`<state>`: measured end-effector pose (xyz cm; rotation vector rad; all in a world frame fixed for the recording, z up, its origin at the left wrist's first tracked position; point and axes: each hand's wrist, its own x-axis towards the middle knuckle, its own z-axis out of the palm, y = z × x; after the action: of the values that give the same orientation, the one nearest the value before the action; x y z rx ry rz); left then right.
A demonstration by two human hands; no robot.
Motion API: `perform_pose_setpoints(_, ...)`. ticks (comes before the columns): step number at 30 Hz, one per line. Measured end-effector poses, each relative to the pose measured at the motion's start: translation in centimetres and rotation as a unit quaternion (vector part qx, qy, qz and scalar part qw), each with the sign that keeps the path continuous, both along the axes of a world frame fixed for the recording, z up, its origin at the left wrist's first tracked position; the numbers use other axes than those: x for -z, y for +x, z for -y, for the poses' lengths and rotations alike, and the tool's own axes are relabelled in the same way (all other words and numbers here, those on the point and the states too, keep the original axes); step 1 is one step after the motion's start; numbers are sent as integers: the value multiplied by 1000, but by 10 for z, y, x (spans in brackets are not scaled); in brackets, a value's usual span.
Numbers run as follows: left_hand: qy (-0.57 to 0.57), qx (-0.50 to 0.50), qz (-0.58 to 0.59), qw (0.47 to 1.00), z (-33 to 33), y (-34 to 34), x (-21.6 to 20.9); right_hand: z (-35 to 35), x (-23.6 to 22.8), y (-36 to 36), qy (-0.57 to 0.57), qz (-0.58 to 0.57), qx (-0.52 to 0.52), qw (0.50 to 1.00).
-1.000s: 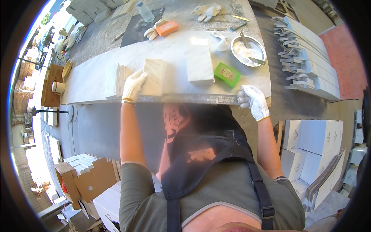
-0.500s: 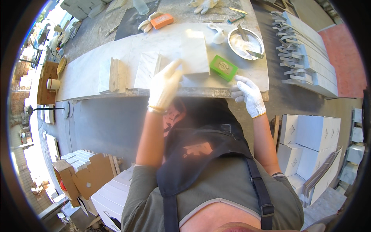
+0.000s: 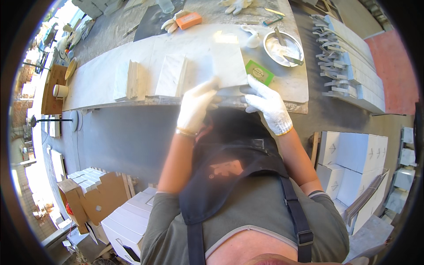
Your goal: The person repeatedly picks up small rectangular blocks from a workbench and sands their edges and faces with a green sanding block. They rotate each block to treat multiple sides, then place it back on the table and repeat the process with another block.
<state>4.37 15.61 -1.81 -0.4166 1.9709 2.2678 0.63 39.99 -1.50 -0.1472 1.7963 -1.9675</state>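
A white marble tile point(image 3: 229, 62) lies near the table's front edge, over a blurred, shaded area at its near side. My left hand point(image 3: 194, 108), in a white knit glove, closes on its near left corner. At the near right corner, my gloved right hand point(image 3: 269, 106) has its fingers bent around the edge; the undersides of both grips are hidden. Right beside the tile is a green box point(image 3: 259, 72), partly covered by the tile and my right fingers. More marble tiles stand left of my hands: a pair point(image 3: 171, 75) and a stack point(image 3: 128, 80).
A metal bowl point(image 3: 270, 56) of white paste holds two tools. Beside it is a white spouted bottle point(image 3: 251, 37). An orange box point(image 3: 189, 20) and gloves point(image 3: 236, 5) lie farther back. White cartons point(image 3: 355, 152) stand right of me, with an open cardboard box point(image 3: 104, 201) at lower left.
Both hands have come together at the tile's near corners, the right moving left from beside the green box. The tile has shifted slightly right and overlaps the green box.
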Motion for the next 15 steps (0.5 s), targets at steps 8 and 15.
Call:
perform_pose_setpoints(8,296,-7,55,954,-13,31,25,-10,5,17,-211,259,59,941)
perform_pose_setpoints(15,328,4,31,944,-15,20,34,4,-4,14,-78,118,-22,990)
